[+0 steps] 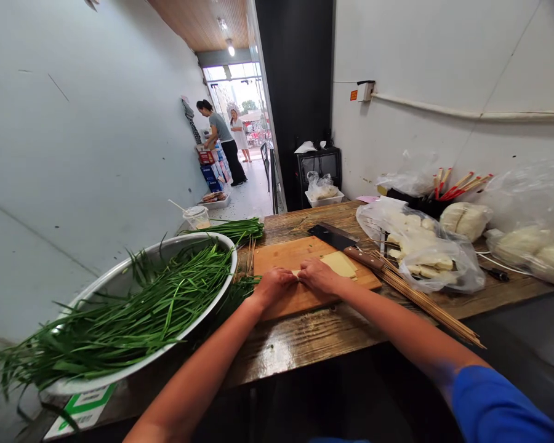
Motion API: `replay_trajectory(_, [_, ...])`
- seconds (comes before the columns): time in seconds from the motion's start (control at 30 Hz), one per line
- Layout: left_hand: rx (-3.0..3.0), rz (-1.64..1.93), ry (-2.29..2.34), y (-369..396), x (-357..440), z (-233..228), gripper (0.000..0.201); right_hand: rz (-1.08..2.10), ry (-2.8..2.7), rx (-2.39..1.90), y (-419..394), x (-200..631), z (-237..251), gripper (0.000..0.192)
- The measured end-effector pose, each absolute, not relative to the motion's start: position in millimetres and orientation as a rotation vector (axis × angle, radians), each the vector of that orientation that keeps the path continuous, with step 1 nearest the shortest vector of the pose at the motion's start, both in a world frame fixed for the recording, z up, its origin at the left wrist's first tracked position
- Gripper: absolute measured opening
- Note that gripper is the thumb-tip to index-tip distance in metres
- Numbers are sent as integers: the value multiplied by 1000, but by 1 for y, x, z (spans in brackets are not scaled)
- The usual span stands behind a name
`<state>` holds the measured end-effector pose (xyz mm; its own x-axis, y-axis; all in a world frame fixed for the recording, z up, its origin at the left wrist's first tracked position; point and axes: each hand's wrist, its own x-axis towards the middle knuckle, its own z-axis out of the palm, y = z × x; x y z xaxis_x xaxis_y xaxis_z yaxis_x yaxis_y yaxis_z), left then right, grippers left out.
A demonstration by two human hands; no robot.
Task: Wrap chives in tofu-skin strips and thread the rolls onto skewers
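Observation:
My left hand point(277, 286) and my right hand point(317, 274) meet over a wooden cutting board point(277, 252). Their fingers are closed on a pale tofu skin sheet point(296, 273), of which only a small rolled-looking bit shows between them. Whether anything is inside it is hidden. Just right of my right hand lies a stack of square, yellowish tofu skin sheets point(339, 264). A cleaver point(330, 235) with a brown wooden handle rests across the board's far right edge. Beside its handle a bundle of bamboo skewers point(425, 298) points towards me.
A big metal basin point(233, 246) heaped with green chives point(157, 307) stands at left. More chives point(240, 229) and a plastic cup point(196, 216) are behind it. Bagged pale food point(420, 246) sits at right on the wooden table point(295, 344). Two people point(221, 132) stand far back.

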<state>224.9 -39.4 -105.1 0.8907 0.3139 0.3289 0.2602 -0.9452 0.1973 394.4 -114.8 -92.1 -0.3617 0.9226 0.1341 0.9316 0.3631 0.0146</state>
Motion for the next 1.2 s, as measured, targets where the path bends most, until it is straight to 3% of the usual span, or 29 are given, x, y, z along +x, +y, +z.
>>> replay_trajectory(0.27, [2810, 391, 450, -34, 230, -92, 22, -257, -2552, -1685, -117, 392, -97, 25])
replay_trajectory(0.7, [2989, 546, 459, -36, 226, -102, 24, 84, -2466, -1797, -111, 393, -76, 29])
replay_trajectory(0.97, [2855, 456, 391, -23, 232, -99, 25, -268, -2482, -1715, -120, 390, -97, 25])
replay_trajectory(1.2, [2955, 488, 627, -27, 233, -97, 21, -255, -2548, -1706, -111, 396, -95, 28])
